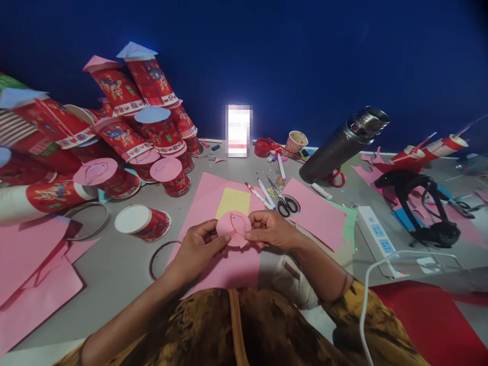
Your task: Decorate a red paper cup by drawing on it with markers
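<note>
Between my two hands is a round pink paper disc (233, 227) with a red outline and a small blue dot drawn on it. My left hand (202, 246) pinches its left edge, thumb on top. At the right edge my right hand (272, 230) grips it between thumb and fingers. Beneath lie a large pink paper sheet (200, 203) and a yellow paper (238, 199). Black-handled scissors (287, 204) rest just beyond my right hand, beside some markers (266, 193). A red paper cup (157, 224) with a white top stands left of my left hand.
Stacked red cups (125, 137) with paper tops crowd the left. A dark thermos (339, 147) leans at the right, near a power strip (375, 234) and a black headset-like device (423, 203). A bright blurred screen (238, 131) stands at the back. A white cable (365, 295) crosses the front right.
</note>
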The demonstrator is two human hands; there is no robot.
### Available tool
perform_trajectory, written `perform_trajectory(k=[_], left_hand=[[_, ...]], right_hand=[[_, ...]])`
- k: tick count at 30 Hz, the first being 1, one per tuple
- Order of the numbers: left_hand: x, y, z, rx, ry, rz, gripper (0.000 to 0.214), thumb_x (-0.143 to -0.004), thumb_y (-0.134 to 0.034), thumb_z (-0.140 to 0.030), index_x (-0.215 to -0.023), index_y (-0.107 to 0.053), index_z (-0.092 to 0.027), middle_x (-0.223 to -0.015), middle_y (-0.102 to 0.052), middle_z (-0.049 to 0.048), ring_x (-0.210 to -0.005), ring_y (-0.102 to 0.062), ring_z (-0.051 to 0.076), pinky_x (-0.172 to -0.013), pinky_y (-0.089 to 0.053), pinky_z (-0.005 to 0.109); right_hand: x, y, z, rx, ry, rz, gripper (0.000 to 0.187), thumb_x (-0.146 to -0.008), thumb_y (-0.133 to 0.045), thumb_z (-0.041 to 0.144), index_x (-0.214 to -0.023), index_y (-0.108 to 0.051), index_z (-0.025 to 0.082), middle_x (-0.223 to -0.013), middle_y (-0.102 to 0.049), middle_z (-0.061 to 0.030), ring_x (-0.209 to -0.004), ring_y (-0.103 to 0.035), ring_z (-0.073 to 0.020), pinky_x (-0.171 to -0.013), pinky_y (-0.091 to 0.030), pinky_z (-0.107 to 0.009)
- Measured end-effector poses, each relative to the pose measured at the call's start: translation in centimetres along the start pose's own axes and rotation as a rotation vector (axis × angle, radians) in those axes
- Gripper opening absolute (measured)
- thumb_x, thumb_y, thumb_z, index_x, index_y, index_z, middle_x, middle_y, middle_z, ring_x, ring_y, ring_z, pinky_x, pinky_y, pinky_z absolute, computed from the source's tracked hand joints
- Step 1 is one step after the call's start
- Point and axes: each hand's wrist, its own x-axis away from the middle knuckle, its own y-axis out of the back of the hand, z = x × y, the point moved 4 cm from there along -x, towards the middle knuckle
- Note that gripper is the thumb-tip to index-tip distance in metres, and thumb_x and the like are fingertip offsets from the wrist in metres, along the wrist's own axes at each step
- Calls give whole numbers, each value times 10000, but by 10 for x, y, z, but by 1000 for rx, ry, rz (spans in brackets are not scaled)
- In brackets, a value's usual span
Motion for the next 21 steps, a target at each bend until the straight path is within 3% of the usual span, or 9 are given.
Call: perform_trajectory(k=[5,9,12,15,21], left_hand=[[2,-1,3,137,52,-64,240,-743,-914,-336,-702,-751,-165,-658,-676,3,-608,-565,117,-584,-458,226],[1,-6,4,231,100,18,277,-734,-950,-362,-725,-779,-144,-607,-709,30,-508,-568,107,-508,-458,220],[-1,-9,8,343,126,93,320,-709,-987,-383,-747,-786,-137,-638,-768,78,-532,-670,157,-554,-559,262],[-2,-9,13,436,151,102,346,-673,-1022,-371,-750,-774,-141,-658,-791,81,-584,-734,188,-628,-624,297],[0,-12,17,465,173,83,394,-649,-1039,-329,-870,-776,-136,-698,-815,83,-595,-743,177,-636,-627,284]], right_hand=[[-1,-3,1,39,16,-41,540,-642,-987,583,-753,-625,198,-612,-605,68,-546,-513,-96,-535,-380,-223],[-2,-3,3,67,43,-83,547,-627,-993,584,-755,-629,196,-660,-536,80,-618,-484,-96,-579,-363,-223],[-1,-5,4,76,51,-113,558,-621,-985,605,-762,-635,195,-661,-511,81,-617,-429,-93,-580,-344,-229],[0,-6,6,93,86,-148,554,-633,-972,612,-750,-627,194,-646,-477,86,-611,-380,-89,-574,-316,-234],[1,-9,6,138,121,-197,532,-691,-920,624,-748,-600,202,-656,-459,82,-599,-338,-88,-552,-269,-246]])
